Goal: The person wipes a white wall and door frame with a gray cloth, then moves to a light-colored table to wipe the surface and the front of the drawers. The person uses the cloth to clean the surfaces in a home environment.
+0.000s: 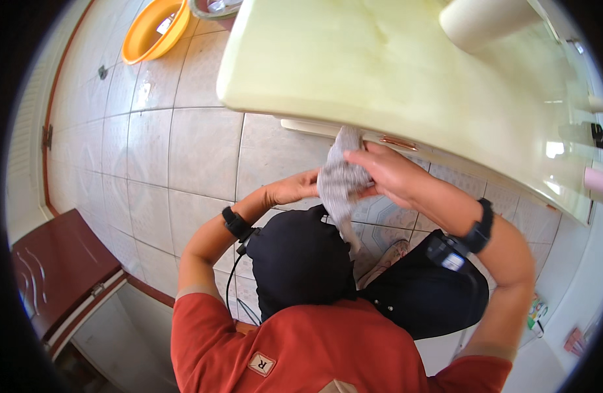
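A crumpled light grey striped cloth (348, 177) is held between my two hands, above my knees and close to the counter's front edge. My left hand (301, 187) grips its left side, with the fingertips partly hidden behind the fabric. On the other side, my right hand (387, 169) has its thumb on top of the cloth and its fingers beneath. One end of the cloth reaches up to the counter edge; the other hangs beside my left knee in black trousers (301, 260). The middle of the cloth is slightly blurred.
A glossy pale green countertop (331, 64) spans the top right, with a copper-coloured handle (398, 142) below its edge. A pale cylindrical object (483, 22) stands on it. A yellow basin (130, 51) sits on the tiled floor (203, 152). At lower left is a dark red panel (68, 260).
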The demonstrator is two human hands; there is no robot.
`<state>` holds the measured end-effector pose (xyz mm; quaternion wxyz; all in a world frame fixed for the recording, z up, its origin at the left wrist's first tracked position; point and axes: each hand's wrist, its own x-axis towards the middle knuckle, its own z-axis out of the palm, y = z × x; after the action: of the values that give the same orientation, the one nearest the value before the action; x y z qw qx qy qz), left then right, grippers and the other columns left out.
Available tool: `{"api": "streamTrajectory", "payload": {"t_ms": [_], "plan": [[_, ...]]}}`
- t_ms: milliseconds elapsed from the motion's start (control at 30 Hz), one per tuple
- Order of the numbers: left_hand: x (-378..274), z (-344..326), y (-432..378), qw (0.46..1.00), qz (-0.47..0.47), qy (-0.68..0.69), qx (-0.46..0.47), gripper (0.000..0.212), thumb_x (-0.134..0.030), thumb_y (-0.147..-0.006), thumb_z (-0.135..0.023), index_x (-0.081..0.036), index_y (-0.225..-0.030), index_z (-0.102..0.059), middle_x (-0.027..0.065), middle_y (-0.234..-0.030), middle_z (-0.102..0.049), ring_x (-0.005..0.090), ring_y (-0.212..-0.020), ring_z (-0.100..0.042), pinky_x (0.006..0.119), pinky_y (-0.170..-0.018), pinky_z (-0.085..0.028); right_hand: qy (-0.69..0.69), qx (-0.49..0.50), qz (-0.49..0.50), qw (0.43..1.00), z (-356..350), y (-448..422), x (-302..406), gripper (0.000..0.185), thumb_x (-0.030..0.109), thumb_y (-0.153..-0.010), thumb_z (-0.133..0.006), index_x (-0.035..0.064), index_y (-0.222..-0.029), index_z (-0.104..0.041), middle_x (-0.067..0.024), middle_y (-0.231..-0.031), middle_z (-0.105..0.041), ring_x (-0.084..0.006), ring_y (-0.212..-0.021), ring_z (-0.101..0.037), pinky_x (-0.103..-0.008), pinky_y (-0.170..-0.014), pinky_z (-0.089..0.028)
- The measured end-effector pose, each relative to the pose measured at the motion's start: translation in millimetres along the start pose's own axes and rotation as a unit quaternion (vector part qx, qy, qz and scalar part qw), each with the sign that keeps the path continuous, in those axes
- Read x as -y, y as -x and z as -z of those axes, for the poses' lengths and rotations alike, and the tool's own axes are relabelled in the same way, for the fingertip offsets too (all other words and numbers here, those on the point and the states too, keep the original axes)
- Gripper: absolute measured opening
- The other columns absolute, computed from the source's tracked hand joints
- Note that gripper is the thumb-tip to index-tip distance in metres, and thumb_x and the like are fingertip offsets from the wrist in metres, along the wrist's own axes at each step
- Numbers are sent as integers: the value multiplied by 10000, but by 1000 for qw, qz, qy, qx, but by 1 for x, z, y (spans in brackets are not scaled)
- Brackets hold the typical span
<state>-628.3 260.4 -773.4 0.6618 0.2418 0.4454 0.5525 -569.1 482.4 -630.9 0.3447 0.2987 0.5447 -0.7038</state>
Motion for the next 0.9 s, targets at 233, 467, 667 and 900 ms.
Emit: {"api": "streamTrajectory", "payload": {"t_ms": [233, 467, 667, 900], "plan": [[46, 27, 35, 956, -60, 215, -191, 636, -493, -1037, -508, -50, -1488, -437, 108, -1389, -587, 222, -1266, -572, 416, -1067, -471, -51, 100, -31, 993, -23, -102, -60, 352, 314, -1047, -560, 79, -1309, -552, -92, -1262, -648, -209, -1132, -645, -404, -980, -530], [40, 43, 20, 914, -129, 198, -331, 345, -219, -1017, -620, -24, -1300, -597, 60, -1168, -700, 128, -1000, -674, 296, -867, -555, -171, 10, 26, 985, 0, -111, -96, 367, 284, -1028, -580, 56, -1315, -559, -116, -1207, -673, -221, -1071, -664, -340, -904, -534], [14, 54, -20, 860, -203, 255, -391, 251, -203, -985, -656, -6, -1140, -673, 52, -1020, -728, 116, -890, -681, 279, -789, -553, -160, -98, 26, 982, 33, -116, -105, 364, 271, -1031, -543, 44, -1315, -557, -134, -1169, -689, -229, -1050, -670, -353, -880, -531], [14, 59, -17, 852, -228, 185, -434, 226, -194, -1002, -624, -11, -1125, -671, 69, -996, -734, 144, -853, -702, 303, -769, -570, -162, -71, 10, 984, 18, -119, -114, 390, 276, -1011, -577, 43, -1324, -572, -131, -1164, -693, -202, -1009, -669, -332, -881, -537]]}}
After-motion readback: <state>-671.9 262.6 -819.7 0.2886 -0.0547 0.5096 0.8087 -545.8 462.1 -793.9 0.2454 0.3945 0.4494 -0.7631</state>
